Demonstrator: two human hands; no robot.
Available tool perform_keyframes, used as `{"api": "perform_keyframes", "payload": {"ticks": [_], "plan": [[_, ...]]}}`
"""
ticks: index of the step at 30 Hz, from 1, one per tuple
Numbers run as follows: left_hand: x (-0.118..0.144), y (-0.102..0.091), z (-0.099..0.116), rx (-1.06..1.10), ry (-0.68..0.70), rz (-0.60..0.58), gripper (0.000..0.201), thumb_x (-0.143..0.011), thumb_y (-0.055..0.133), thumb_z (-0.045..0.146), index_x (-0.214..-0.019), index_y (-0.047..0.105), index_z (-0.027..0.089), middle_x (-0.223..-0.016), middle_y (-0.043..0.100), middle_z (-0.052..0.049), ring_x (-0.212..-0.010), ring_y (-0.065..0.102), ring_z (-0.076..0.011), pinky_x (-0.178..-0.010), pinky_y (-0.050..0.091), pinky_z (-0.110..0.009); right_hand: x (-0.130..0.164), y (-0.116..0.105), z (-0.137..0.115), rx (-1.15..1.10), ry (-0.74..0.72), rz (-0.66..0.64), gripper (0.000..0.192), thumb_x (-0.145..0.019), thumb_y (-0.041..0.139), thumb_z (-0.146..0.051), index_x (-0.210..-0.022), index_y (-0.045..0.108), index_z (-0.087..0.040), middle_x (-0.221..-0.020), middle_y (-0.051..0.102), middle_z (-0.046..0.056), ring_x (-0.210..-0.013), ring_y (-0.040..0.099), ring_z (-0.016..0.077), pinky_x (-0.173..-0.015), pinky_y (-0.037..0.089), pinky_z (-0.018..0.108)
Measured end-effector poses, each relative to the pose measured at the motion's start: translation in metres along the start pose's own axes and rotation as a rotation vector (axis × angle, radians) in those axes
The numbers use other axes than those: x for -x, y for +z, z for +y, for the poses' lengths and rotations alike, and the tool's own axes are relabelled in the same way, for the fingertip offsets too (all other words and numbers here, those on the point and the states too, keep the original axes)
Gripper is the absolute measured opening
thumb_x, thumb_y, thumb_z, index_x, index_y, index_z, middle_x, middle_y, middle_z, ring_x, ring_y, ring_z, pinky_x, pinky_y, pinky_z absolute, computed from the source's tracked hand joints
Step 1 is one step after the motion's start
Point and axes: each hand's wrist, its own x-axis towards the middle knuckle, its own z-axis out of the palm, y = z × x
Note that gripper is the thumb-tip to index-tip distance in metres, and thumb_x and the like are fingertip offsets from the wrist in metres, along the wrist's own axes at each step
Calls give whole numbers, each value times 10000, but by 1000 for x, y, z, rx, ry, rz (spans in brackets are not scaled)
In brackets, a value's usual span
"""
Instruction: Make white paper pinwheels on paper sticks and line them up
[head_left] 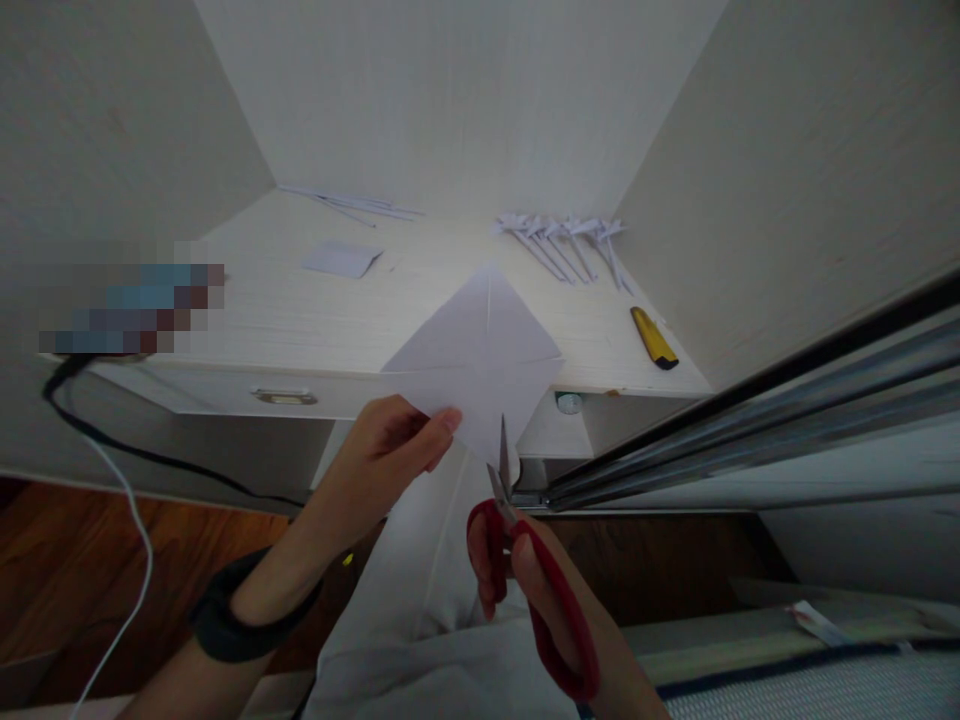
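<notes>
A square sheet of white paper (480,345) with crossing creases is held up at the desk's front edge, one corner pointing toward me. My left hand (401,440) pinches its lower left edge between thumb and fingers. In my right hand (532,570) is a pair of scissors (504,480) with red handles, the fingers through the loops. The scissor blades are parted at the paper's near corner, one blade over the sheet. The other blade's tip is near the corner's edge; whether it lies under the paper I cannot tell.
On the white desk (262,300) lie several paper pinwheels (562,235) on sticks, thin paper sticks (352,203), a folded paper piece (343,258) and a yellow utility knife (654,338). A blurred-out object (142,310) and a black cable (172,455) are at left. Metal rails (750,420) run along the right.
</notes>
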Motion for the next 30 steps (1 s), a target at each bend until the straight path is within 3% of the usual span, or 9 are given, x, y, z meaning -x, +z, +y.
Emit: {"api": "perform_keyframes", "payload": {"ticks": [13, 30], "plan": [[2, -2, -1, -10, -21, 4, 380, -801, 506, 308, -466, 367, 193, -439, 336, 50, -418, 307, -72, -401, 235, -212, 0, 1, 0, -2, -14, 14, 548, -857, 322, -715, -745, 483, -203, -629, 451, -5, -550, 422, 120, -537, 315, 259], [4, -5, -4, 6, -19, -35, 392, -827, 491, 312, -479, 356, 194, -459, 332, 52, -425, 302, -71, -417, 218, -223, -2, 3, -3, -42, 35, 13, 606, -793, 336, -785, -675, 446, -201, -501, 401, -38, -422, 355, 83, -433, 279, 224]]}}
